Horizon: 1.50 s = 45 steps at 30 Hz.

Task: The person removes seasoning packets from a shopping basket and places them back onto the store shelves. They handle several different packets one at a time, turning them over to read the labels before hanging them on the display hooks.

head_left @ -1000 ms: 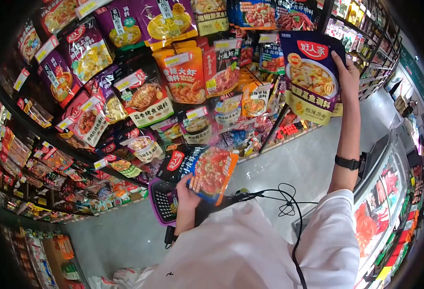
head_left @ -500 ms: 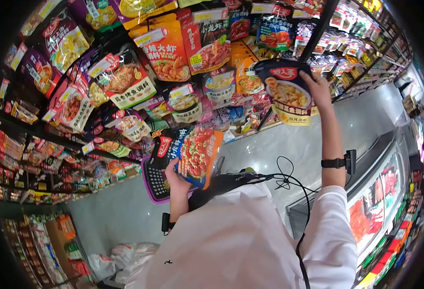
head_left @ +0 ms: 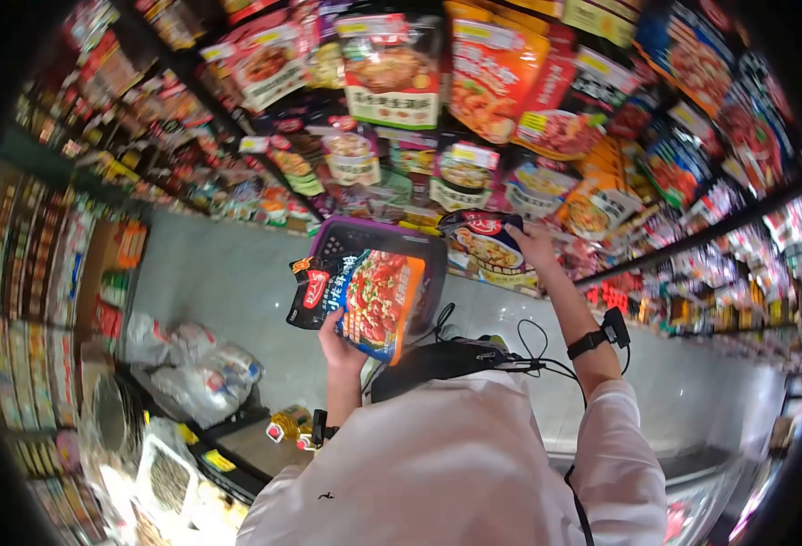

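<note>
My left hand [head_left: 340, 344] grips the lower edge of a blue, black and orange crayfish seasoning packet [head_left: 378, 300], its printed front facing up. Below that packet, a purple-rimmed basket [head_left: 328, 238] is partly covered by it. My right hand [head_left: 536, 246] is closed on the upper right corner of a dark fish seasoning packet [head_left: 485, 241] with a red logo and a bowl of food pictured on it. This dark packet overlaps the basket's right side in the view, in front of the lower shelf goods.
Hanging seasoning packets [head_left: 392, 73] fill the rack ahead. A dark shelf post [head_left: 701, 232] slants past on the right. Plastic bags [head_left: 201, 364] and oil bottles [head_left: 289, 424] are at lower left. Cables [head_left: 533, 350] loop beside my waist over the grey floor [head_left: 237, 273].
My right hand has brought the dark packet down and left, close to the basket. My view has turned, showing more of the left side. The left hand keeps its packet.
</note>
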Tool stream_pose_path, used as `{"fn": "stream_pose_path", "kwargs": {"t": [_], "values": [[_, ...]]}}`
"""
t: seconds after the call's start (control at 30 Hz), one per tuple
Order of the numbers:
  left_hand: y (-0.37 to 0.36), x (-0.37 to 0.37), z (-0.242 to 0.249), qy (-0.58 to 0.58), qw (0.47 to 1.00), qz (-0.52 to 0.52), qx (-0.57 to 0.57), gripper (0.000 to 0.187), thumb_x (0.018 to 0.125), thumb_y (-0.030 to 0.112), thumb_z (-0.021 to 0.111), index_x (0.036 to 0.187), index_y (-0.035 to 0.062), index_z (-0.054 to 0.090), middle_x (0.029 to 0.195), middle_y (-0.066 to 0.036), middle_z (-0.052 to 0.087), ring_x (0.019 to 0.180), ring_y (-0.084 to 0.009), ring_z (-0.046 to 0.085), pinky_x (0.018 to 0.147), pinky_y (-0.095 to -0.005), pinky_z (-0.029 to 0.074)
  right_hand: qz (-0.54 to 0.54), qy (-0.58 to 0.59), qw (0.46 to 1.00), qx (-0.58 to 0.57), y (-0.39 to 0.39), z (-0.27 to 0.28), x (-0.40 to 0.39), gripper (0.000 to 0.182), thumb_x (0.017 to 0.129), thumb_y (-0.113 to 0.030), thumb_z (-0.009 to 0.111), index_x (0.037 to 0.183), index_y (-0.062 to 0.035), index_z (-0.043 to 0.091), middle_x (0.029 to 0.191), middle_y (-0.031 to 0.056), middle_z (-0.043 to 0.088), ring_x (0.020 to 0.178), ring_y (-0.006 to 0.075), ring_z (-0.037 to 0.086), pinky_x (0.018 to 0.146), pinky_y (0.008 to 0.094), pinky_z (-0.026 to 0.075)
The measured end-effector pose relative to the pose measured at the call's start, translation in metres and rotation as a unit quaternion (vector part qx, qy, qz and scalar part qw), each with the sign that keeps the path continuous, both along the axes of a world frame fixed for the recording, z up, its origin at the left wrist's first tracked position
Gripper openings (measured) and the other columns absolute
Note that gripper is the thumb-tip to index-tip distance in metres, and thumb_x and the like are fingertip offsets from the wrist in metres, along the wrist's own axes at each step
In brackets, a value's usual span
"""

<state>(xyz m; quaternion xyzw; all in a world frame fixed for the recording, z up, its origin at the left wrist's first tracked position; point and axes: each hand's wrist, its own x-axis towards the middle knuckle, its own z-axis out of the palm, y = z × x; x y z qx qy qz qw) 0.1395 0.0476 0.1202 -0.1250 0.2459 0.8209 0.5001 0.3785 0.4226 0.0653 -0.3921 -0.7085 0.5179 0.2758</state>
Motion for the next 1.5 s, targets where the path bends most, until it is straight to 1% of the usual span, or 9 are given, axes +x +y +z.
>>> {"fn": "stream_pose_path", "kwargs": {"t": [0.33,0.83,0.93,1.1,1.2,1.3,1.33,1.4,1.5], "values": [[-0.075,-0.002,-0.018,-0.011,0.987,0.159,-0.002,0.046,0.092,0.025,0.053,0.13,-0.0012,0.053,0.13,-0.016,0.061,0.117,-0.0319,0.06,0.105,-0.048,0.043,0.084,0.019,0.978,-0.192,-0.048,0.031,-0.178,0.031,0.095,-0.028,0.068,0.109,-0.0001,0.071,0.094,0.0039,0.073,0.08,0.0081,0.065,0.071,0.024,0.05],[-0.12,-0.104,-0.035,-0.045,0.978,0.184,-0.088,0.033,0.094,0.017,0.053,0.12,-0.0034,0.059,0.12,-0.017,0.066,0.11,-0.0289,0.064,0.102,-0.0432,0.047,0.045,0.029,0.983,-0.178,-0.098,0.015,-0.382,0.028,0.092,-0.027,0.071,0.093,0.001,0.072,0.081,0.0022,0.07,0.071,0.0086,0.059,0.066,0.0285,0.047],[-0.137,-0.138,-0.087,-0.021,0.973,0.159,-0.166,0.028,0.093,0.014,0.055,0.114,-0.0029,0.061,0.112,-0.015,0.069,0.104,-0.0269,0.066,0.096,-0.0411,0.05,0.075,0.04,0.988,-0.132,-0.11,0.014,-0.404,0.028,0.092,-0.025,0.07,0.092,0.0032,0.07,0.082,0.001,0.068,0.073,0.0076,0.058,0.067,0.0284,0.046],[-0.123,-0.205,-0.04,0.183,0.905,0.019,-0.383,0.029,0.088,0.025,0.074,0.106,0.0033,0.068,0.091,-0.003,0.07,0.071,-0.0095,0.065,0.061,-0.024,0.052,0.139,-0.018,0.99,0.03,-0.114,0.031,-0.426,0.025,0.093,-0.019,0.069,0.093,0.0061,0.065,0.083,0.0011,0.066,0.073,0.0071,0.056,0.066,0.0275,0.046],[-0.109,-0.245,-0.019,0.368,0.843,-0.062,-0.388,0.031,0.09,0.027,0.073,0.106,0.0002,0.07,0.087,0.001,0.07,0.074,-0.0117,0.065,0.07,-0.0266,0.053,0.147,0.061,0.987,-0.016,-0.132,0.066,-0.435,0.019,0.094,-0.015,0.067,0.095,0.0038,0.064,0.08,0.0009,0.065,0.071,0.0047,0.055,0.064,0.0254,0.045],[-0.086,-0.266,-0.019,0.391,0.852,-0.045,-0.346,0.031,0.088,0.021,0.074,0.109,-0.0019,0.069,0.102,-0.004,0.07,0.087,-0.0157,0.065,0.083,-0.0291,0.051,0.175,0.02,0.984,-0.015,-0.125,0.077,-0.436,0.017,0.096,-0.015,0.065,0.097,0.0022,0.063,0.082,0.0012,0.065,0.074,0.0036,0.056,0.065,0.0236,0.046],[-0.072,-0.285,-0.041,0.532,0.815,0.017,-0.231,0.029,0.084,0.015,0.077,0.107,-0.0026,0.071,0.134,-0.015,0.058,0.109,-0.0197,0.061,0.095,-0.0312,0.047,0.18,-0.005,0.984,-0.008,-0.131,0.093,-0.435,0.018,0.097,-0.015,0.064,0.099,0.0022,0.063,0.083,0.0013,0.065,0.074,0.0039,0.056,0.065,0.0235,0.047],[-0.052,-0.305,-0.006,0.652,0.731,-0.011,-0.203,0.028,0.081,0.012,0.079,0.105,-0.0008,0.073,0.155,-0.018,0.035,0.127,-0.025,0.052,0.104,-0.0336,0.042,0.188,-0.053,0.981,0.007,-0.15,0.132,-0.429,0.019,0.097,-0.016,0.064,0.103,0.0022,0.062,0.084,0.0016,0.065,0.074,0.0045,0.056,0.066,0.0232,0.047],[-0.02,-0.324,-0.002,0.741,0.644,-0.007,-0.188,0.026,0.082,0.012,0.078,0.104,0.001,0.074,0.157,-0.017,0.031,0.134,-0.0288,0.047,0.108,-0.0369,0.039,0.219,-0.057,0.973,0.048,-0.152,0.145,-0.425,0.025,0.098,-0.019,0.063,0.11,0.0025,0.06,0.085,0.003,0.066,0.074,0.0056,0.056,0.068,0.0242,0.047]]}}
